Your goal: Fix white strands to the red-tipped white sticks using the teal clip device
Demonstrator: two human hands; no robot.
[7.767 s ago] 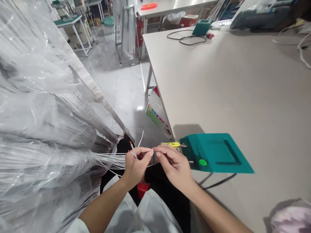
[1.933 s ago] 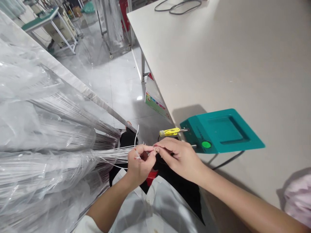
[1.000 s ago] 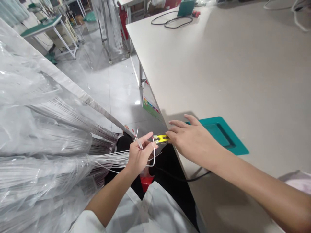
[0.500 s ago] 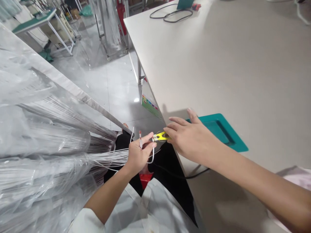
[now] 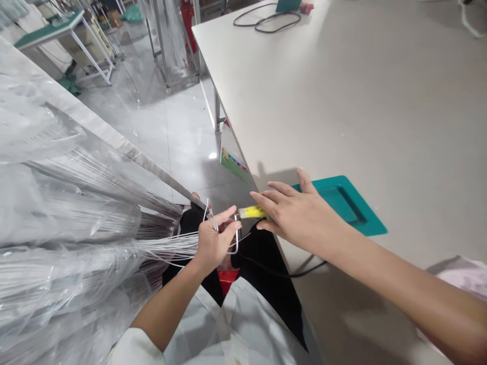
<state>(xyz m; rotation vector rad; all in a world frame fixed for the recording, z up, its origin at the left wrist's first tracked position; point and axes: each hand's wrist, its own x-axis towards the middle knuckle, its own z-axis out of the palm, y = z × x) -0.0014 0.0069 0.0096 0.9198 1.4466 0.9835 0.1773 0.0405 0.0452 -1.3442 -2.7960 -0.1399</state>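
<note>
My left hand pinches a white cable between thumb and forefinger. The cable bends down in a loop below the fingertips. A small yellow cable stripper, smeared by motion, sits at the cable's end by my left fingertips. Its other end lies between the thumb and forefinger of my right hand, which is loosely around it with the other fingers stretched out over the table edge. A bundle of thin white cables runs from the left to behind my left hand.
A teal tray lies on the white table, partly under my right hand. Plastic-wrapped cable bundles hang from a rail on the left. A black cord is coiled at the table's far end.
The yellow cable stripper has turned and is now blurred. My right forefinger has stretched out over it and the thumb shows below. My left hand has shifted slightly left with the white cable.
</note>
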